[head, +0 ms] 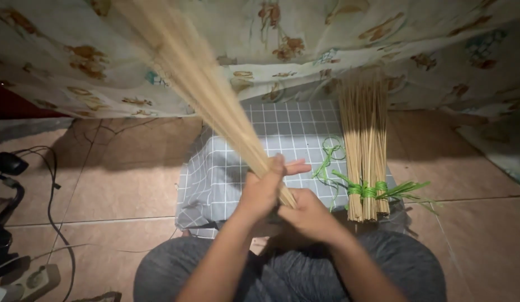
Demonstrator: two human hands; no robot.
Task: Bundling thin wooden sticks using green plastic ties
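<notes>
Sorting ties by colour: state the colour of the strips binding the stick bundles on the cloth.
Green strips, clearest in the head view.

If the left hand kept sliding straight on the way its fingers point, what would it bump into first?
The left hand grips the loose stick bundle, fingers pointing right. Going straight on, it would probably first meet the green strips on the checked cloth, then the tied stick bundles; depth is unclear.

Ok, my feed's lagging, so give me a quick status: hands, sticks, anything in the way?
Left hand and right hand both gripping loose stick bundle near its lower end. Tied bundles lie apart on checkered cloth. Nothing blocking.
</notes>
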